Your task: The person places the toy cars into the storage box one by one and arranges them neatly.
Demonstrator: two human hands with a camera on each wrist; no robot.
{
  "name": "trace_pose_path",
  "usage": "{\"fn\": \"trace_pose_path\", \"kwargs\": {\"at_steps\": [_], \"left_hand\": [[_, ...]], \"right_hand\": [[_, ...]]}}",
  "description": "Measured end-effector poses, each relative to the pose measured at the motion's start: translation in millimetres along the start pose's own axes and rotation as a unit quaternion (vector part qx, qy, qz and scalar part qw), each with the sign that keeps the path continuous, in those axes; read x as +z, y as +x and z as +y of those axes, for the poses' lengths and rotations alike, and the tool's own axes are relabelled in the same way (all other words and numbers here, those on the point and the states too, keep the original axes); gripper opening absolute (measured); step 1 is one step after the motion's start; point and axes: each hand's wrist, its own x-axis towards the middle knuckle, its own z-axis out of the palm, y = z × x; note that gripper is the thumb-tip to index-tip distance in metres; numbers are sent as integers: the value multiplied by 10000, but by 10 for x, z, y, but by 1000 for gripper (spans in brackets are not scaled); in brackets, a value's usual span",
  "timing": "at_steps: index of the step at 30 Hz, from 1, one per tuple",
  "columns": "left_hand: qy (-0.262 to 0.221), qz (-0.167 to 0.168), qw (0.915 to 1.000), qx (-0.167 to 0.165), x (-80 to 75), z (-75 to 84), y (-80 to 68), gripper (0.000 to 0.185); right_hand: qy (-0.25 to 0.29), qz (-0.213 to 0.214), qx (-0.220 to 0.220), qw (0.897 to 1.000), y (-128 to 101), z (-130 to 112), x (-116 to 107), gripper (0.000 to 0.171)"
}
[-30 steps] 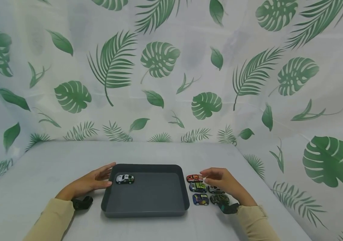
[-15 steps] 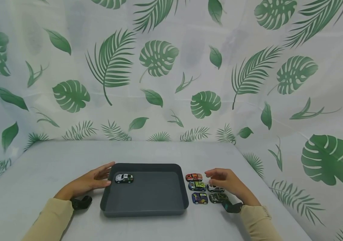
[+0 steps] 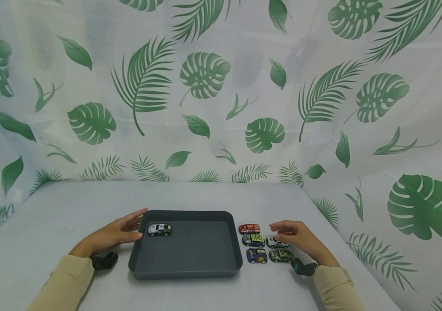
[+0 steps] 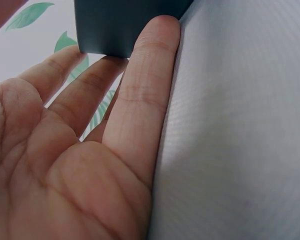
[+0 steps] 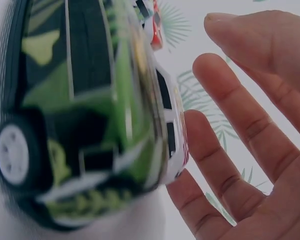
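My left hand (image 3: 108,236) rests at the left wall of a dark grey tray (image 3: 197,252), its fairly straight fingertips touching the outside in the left wrist view. Inside the tray, near its back left corner, stands a white toy car (image 3: 159,230). My right hand (image 3: 304,241) hovers with relaxed fingers just right of a second white toy car (image 3: 277,243), partly covering it. In the right wrist view nothing is between the fingers, and a green camouflage toy car (image 5: 90,120) fills the left side.
Right of the tray, a red-orange toy car (image 3: 249,229), a yellow-green one (image 3: 253,240) and a dark blue one (image 3: 257,255) form a column. All stand on a white-covered table (image 3: 190,298). A leaf-printed curtain (image 3: 221,103) closes off the back and sides.
My right hand has drawn back to the right, away from the red-orange toy car, leaving that car in full view. The left hand keeps its place at the tray.
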Motion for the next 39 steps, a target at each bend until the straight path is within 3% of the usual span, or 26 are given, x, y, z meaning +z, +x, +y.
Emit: {"fn": "trace_pose_path", "kwargs": {"at_steps": [8, 24, 39], "left_hand": [[20, -12, 10000, -10, 1, 18, -12, 94], [-37, 19, 10000, -59, 5, 30, -6, 95], [-1, 9, 10000, -44, 5, 13, 1, 94]], "right_hand": [[-8, -124, 211, 9997, -33, 39, -46, 37], [-12, -413, 105, 9991, -29, 107, -75, 37], [-119, -430, 232, 9987, -17, 132, -63, 35]]}}
